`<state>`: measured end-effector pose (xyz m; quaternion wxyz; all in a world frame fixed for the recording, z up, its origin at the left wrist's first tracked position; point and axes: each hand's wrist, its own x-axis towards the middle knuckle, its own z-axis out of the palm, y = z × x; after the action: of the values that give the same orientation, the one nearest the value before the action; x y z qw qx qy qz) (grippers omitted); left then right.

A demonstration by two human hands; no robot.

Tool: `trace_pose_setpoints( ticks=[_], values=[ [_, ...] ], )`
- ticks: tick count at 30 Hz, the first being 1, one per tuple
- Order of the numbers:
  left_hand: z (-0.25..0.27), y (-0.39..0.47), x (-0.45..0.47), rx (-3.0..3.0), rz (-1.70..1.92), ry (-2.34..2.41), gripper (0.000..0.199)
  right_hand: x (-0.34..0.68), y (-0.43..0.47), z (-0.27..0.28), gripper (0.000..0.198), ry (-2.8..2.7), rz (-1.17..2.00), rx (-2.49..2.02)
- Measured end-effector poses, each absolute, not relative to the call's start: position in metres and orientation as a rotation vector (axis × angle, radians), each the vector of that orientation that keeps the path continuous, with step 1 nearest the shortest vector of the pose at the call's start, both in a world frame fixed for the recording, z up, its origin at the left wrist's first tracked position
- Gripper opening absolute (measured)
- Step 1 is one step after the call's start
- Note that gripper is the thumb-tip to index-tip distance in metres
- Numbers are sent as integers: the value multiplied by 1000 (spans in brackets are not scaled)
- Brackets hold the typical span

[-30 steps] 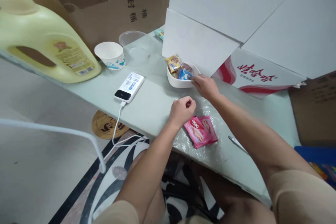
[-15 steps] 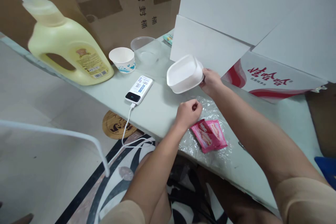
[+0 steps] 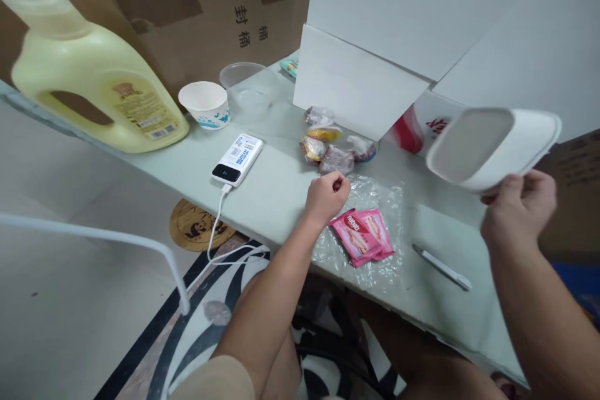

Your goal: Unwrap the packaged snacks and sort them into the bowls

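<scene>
Lower centre of the frame: I am seeing the left hand (image 3: 327, 192) resting on the table (image 3: 276, 187) at the edge of a clear plastic sheet (image 3: 375, 200). Its fingers are curling into a loose fist; whether they are pinching anything, I cannot tell. Just right of it, two pink snack packets (image 3: 363, 235) are lying on the sheet. Further right, a white pen (image 3: 441, 267) is lying on the table.

Right of centre: the right hand (image 3: 518, 207) is holding a white bowl (image 3: 492, 147) up in the air, tipped on its side, fingers closing on its lower rim.

Middle, just beyond the left hand: a small heap of wrapped snacks (image 3: 330, 147) is sitting on the table, well apart from the bowl. Left of it, a white power bank (image 3: 237, 159) is lying with its cable (image 3: 213, 234) hanging off the table edge.

Farther, upper left: a paper cup (image 3: 204, 104), a clear lid (image 3: 241, 75) and a yellow jug (image 3: 89, 87). Cardboard boxes (image 3: 398, 19) are filling the top.
</scene>
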<state>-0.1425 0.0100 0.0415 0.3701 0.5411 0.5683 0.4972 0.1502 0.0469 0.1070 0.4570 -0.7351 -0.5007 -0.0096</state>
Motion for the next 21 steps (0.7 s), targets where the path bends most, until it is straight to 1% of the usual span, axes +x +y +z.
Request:
trace_pose_setpoints(
  ticks=[1,2,4,7,11,13,15,17,19,21],
  values=[
    [42,11,-142,1390,1275,1460,24,165,31,106,45,-1336,-196,-1955],
    [42,11,-141,1392,1274,1465,24,178,18,103,48,-1441,-294,-2109],
    [42,12,-139,1396,1269,1473,24,195,-1,96,52,-1638,-363,-2401],
    [42,13,-136,1397,1256,1479,24,207,-9,84,53,-1859,-261,-2637],
    [43,13,-134,1389,1261,1475,25,201,-3,77,46,-2138,-105,-2578],
    [44,12,-136,1384,1268,1477,25,185,5,79,47,-2154,-168,-2473],
    [45,11,-139,1374,1275,1490,25,154,18,83,45,-2151,-303,-2234],
    [46,9,-143,1351,1280,1505,24,107,36,90,40,-2248,-373,-1829],
    [47,7,-148,1320,1276,1524,24,44,56,99,34,-2413,-340,-1414],
    [47,5,-152,1282,1248,1569,23,-31,76,109,30,-2563,-337,-1141]
  ],
)
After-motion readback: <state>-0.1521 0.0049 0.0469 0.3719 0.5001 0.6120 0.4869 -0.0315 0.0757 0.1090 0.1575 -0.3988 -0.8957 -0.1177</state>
